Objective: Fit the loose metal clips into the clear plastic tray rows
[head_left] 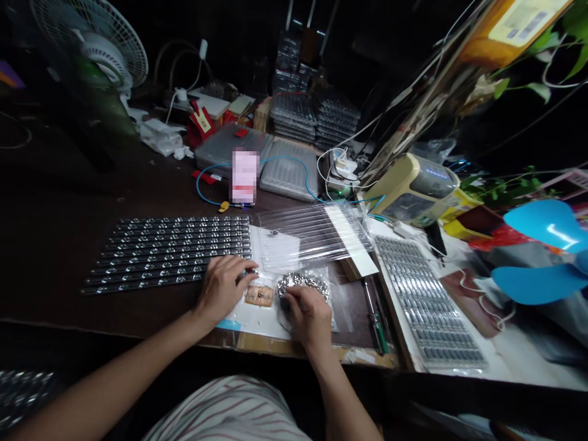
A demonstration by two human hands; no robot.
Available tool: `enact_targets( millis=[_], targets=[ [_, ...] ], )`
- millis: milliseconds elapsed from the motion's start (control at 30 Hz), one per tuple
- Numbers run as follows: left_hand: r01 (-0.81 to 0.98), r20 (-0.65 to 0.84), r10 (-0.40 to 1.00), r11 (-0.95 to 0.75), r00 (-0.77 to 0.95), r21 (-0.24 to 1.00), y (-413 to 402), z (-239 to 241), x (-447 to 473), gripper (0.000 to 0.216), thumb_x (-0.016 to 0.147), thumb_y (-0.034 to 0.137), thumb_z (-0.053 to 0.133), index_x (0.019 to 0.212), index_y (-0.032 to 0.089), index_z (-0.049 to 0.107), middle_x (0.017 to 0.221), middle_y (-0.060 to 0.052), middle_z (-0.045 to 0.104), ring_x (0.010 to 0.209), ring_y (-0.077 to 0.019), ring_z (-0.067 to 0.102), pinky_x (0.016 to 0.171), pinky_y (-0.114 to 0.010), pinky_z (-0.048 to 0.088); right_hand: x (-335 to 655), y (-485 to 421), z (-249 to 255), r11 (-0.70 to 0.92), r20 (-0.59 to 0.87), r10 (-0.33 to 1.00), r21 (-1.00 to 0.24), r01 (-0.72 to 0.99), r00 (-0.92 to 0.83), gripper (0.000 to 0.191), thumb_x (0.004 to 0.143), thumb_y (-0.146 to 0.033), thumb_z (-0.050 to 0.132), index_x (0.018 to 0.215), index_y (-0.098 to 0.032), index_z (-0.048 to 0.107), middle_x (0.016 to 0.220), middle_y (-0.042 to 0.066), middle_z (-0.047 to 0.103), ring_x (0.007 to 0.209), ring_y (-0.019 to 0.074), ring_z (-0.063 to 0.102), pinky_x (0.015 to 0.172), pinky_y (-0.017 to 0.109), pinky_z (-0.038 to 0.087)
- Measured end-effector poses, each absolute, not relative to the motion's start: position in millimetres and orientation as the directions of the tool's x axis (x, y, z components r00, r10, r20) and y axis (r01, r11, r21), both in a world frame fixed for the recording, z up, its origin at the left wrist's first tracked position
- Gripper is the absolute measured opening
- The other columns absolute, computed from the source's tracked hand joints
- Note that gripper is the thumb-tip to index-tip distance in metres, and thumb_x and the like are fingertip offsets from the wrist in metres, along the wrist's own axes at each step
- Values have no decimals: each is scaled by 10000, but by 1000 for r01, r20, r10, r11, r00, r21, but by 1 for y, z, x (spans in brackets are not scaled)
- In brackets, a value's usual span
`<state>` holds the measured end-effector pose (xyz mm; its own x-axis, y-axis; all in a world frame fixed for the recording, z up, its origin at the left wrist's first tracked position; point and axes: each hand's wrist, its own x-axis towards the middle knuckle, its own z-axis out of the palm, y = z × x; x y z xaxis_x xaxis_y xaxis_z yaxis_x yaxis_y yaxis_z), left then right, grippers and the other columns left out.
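My left hand (223, 286) is closed, thumb and fingers pinching a small shiny metal part (252, 271). Just below its fingertips, a small tan block (258, 296) with a dark spot at its middle lies on white paper (250, 321). At the edge of a clear plastic bag of small metal parts (316, 283), my right hand (311, 311) has its thumb and fingers pressed together; whatever is between them is hidden. Left of my left hand stretches a set of dark strips (168, 254) dotted with shiny metal pieces.
A clear ribbed plastic tray (312, 233) lies behind the bag. A green-handled screwdriver (379, 331) is to its right, beside a filled tray (427, 300). Blue fan blades (542, 282) reach in at right; a white fan (98, 49) stands back left.
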<state>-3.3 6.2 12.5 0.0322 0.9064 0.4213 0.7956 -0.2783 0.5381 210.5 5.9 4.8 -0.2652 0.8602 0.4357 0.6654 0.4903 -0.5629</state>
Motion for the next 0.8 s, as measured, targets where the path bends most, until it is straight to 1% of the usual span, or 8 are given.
enact_targets(
  millis=[67,133,267,433,567,667,800],
  targets=[
    [846,417,909,-223,1,484,10,13,-16,62,822,287,634,846,252,680,897,-23,693,895,-233,571,830,-411,353,199,4,8,480,394,872,-561,674,-292,155,896,-318,582,810,-228,676,760,22,698,728,173,621,697,292,435],
    [872,411,912,-197,-6,448,10,11,-25,54,809,282,640,813,257,688,919,-24,683,900,-238,560,827,-413,345,187,3,8,478,367,875,-540,693,-317,136,866,-331,632,779,-236,677,736,7,698,705,168,609,695,292,407],
    [892,420,907,-166,-30,420,2,5,-37,80,808,276,627,812,262,706,957,-30,661,919,-241,556,828,-411,341,169,4,6,496,355,863,-469,730,-359,77,844,-315,665,794,-264,696,789,-3,701,740,168,588,706,298,371],
    [899,426,905,-196,12,391,14,17,-38,123,836,283,594,846,259,713,941,-27,666,893,-225,559,839,-407,330,166,5,1,517,365,852,-469,716,-376,66,855,-295,655,844,-279,718,837,-2,695,762,159,562,708,301,348],
    [898,391,913,-263,114,353,67,34,-20,181,874,303,547,865,227,711,942,-44,685,898,-224,557,858,-408,319,164,3,0,521,364,848,-446,728,-384,71,859,-305,652,859,-295,722,849,-4,680,787,156,549,711,299,337],
    [910,321,936,-252,143,330,114,37,1,170,859,306,571,890,206,705,958,-73,694,933,-244,553,871,-412,311,168,0,4,534,365,839,-403,743,-405,125,874,-319,629,971,-304,706,932,6,676,845,167,550,738,310,353],
    [904,291,941,-269,173,333,144,32,18,98,804,275,643,816,185,680,892,-82,696,893,-248,574,851,-395,339,194,1,12,485,356,855,-293,824,-377,326,890,-262,589,1216,-251,592,1161,50,635,1009,221,524,832,355,379]
  ],
)
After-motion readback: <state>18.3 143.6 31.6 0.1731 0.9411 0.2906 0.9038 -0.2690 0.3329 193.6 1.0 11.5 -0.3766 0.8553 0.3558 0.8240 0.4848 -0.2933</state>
